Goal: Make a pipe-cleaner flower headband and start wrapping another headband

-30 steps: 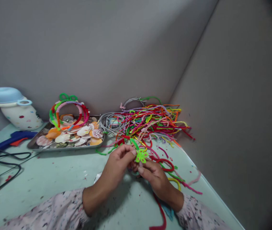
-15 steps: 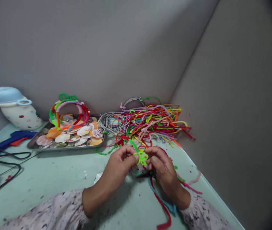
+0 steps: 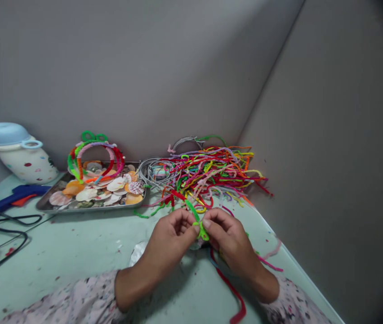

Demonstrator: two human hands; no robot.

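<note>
Between my two hands is a bright green looped pipe-cleaner piece, with a darker green stem rising from it. My left hand pinches its left side between thumb and fingers. From the right, my right hand pinches the same piece, its thumb and index fingertips close to the left ones. A red pipe cleaner lies on the table below my right hand. Something dark under the hands is mostly hidden.
Behind the hands lies a pile of coloured pipe cleaners beside coiled grey wire. A metal tray holds shells and colourful rings. Far left are a bottle, a blue tool and a black cable.
My right hand has closed in on the green piece and now pinches it. The loops have turned and are partly covered by the fingers. The view has shifted slightly.
</note>
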